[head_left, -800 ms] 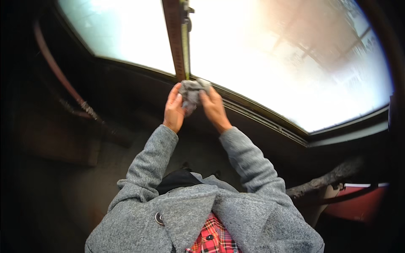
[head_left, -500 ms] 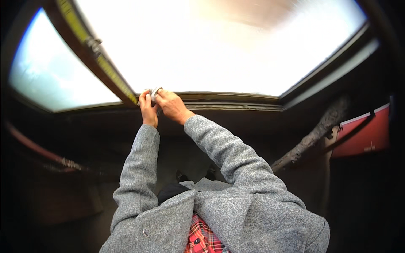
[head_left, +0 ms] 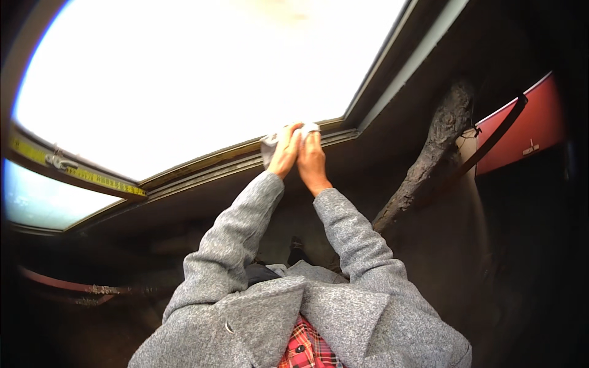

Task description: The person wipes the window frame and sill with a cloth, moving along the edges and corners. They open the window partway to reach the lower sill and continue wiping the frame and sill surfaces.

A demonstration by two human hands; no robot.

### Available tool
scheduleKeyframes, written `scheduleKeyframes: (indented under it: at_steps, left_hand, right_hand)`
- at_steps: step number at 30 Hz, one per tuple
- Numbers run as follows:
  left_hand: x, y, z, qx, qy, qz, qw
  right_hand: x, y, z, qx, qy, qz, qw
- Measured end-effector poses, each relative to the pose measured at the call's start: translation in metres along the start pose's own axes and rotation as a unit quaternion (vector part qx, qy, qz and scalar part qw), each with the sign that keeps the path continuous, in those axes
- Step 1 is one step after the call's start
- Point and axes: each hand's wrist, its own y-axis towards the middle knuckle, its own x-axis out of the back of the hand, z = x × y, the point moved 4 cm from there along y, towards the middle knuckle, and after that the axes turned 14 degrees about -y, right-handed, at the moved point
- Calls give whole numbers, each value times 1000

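Observation:
A bright window (head_left: 215,73) fills the upper part of the view, with a dark lower frame (head_left: 208,161) in front of me. Toward the right end of that frame, my left hand (head_left: 284,153) is closed on a crumpled grey-white cloth (head_left: 267,148), whose grey end hangs out to its left. My right hand (head_left: 312,161) sits beside it, fingers pressed on the pale part at the sill. The hands nearly touch, and much of the cloth is hidden by the fingers.
A yellow-marked window bar (head_left: 92,176) with a small metal latch (head_left: 56,161) lies at the left. On the right stands a rough, thick post (head_left: 437,144), near a red panel (head_left: 521,126) with a handle and a dark curved bar (head_left: 494,144).
Both hands have moved right along the sill, from the yellow-marked bar toward the right corner, still with the grey-white cloth. My view has turned, and the bar now lies farther left.

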Motion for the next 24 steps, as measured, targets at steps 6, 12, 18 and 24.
scheduleKeyframes:
  at_steps: [6, 12, 18, 24]
  left_hand:
    - [-126, 39, -2, 62, -111, 85, 988]
    - [-181, -35, 6, 151, -169, 119, 967]
    - [-155, -62, 44, 328, -205, 86, 918]
    - [-110, -84, 21, 348, -299, 24, 888]
  right_hand:
    - [83, 0, -80, -61, 51, -53, 995]
    - [193, -68, -134, -131, -46, -66, 988]
    - [209, -103, -208, -313, 107, -70, 941]
    - [183, -88, -189, -327, 254, -25, 910]
